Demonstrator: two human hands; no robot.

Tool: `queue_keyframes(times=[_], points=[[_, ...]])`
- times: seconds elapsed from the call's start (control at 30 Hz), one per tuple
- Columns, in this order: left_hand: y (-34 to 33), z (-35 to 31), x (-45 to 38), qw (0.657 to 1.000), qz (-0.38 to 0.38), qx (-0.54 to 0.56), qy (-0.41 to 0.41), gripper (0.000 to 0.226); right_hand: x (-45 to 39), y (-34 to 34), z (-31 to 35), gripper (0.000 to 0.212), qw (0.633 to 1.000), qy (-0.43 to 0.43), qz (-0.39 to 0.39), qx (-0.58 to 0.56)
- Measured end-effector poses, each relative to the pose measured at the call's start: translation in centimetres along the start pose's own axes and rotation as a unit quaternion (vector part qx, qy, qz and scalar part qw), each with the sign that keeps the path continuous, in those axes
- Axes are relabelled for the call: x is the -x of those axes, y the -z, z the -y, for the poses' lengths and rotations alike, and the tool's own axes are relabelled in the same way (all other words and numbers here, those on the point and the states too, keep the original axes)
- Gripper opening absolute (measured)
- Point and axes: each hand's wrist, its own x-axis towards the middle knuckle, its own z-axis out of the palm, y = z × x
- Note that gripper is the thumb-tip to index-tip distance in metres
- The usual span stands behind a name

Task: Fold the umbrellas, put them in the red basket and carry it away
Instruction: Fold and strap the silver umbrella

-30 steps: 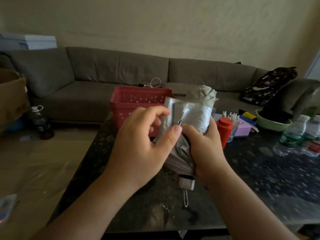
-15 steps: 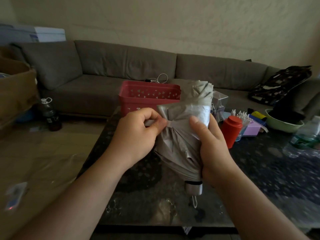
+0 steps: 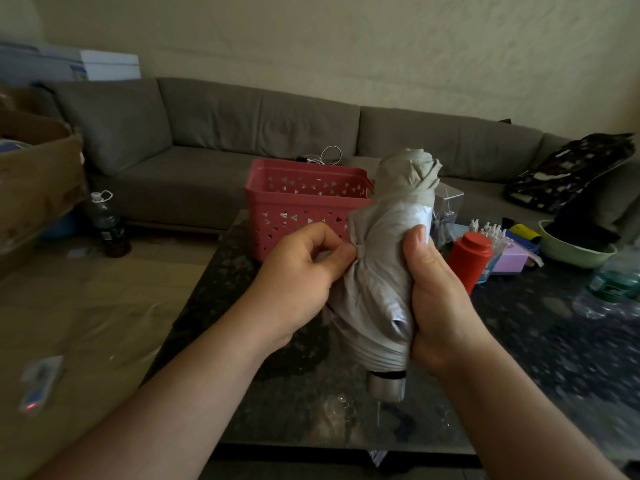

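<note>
A collapsed grey and silver umbrella (image 3: 384,258) is held upright over the dark table, handle end down. My right hand (image 3: 438,299) is wrapped around its right side. My left hand (image 3: 304,275) pinches the closing strap at the umbrella's left side, where the fabric is cinched in. The red basket (image 3: 298,206) stands on the table just behind the umbrella and my left hand; its inside looks bare from here.
On the dark stone table (image 3: 554,358) to the right are a red bottle (image 3: 469,258), a pink box, a green bowl (image 3: 575,251) and clear water bottles (image 3: 613,282). Behind runs a grey sofa (image 3: 207,133) with a dark bag. A cardboard box (image 3: 34,181) and a bottle are on the floor left.
My left hand has gone from pulling the strap at the front of the canopy to pinching it tight at the left side. The fabric is now wound more closely.
</note>
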Motion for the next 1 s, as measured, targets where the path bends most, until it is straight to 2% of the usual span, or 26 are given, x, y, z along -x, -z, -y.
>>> queue_keyframes(times=[0.07,0.17,0.37,0.5,0.57,0.7,0.77,0.87,0.93,1.0], points=[[0.1,0.1,-0.1,1.0,-0.007,0.003,-0.004,0.021,-0.1,0.2,0.2,0.061,1.0,0.02,0.003,0.011],[-0.1,0.0,0.1,1.0,-0.019,0.007,-0.022,0.018,-0.2,0.6,0.4,0.07,0.999,0.035,-0.005,0.023],[0.2,-0.5,0.2,0.995,-0.072,0.06,-0.044,0.016,-0.4,0.7,0.9,0.047,0.999,0.023,-0.039,0.009],[0.5,-0.8,0.5,0.992,-0.069,-0.024,-0.106,0.01,-0.3,0.6,1.1,0.028,0.998,0.001,-0.051,0.044],[0.4,-0.7,0.6,0.989,-0.053,-0.059,-0.127,0.009,-0.1,0.4,1.3,0.024,0.997,-0.015,-0.069,0.036],[-0.4,-0.1,1.1,0.984,-0.018,-0.135,-0.116,0.04,0.2,-0.1,1.5,0.03,0.998,-0.01,-0.057,0.022],[-0.8,0.0,1.3,0.985,-0.011,-0.128,-0.117,0.039,0.2,-0.1,1.4,0.034,0.999,-0.011,-0.047,0.015],[-0.9,0.2,0.9,0.99,-0.035,-0.087,-0.108,0.026,0.0,0.3,1.2,0.043,0.997,-0.047,-0.048,-0.031],[-0.6,0.4,0.7,0.994,-0.057,-0.055,-0.081,0.027,-0.2,0.4,1.0,0.05,0.995,-0.062,-0.042,-0.068],[-0.5,0.7,0.6,0.988,-0.097,-0.086,-0.08,0.033,-0.4,0.5,0.8,0.05,0.995,-0.056,-0.044,-0.069]])
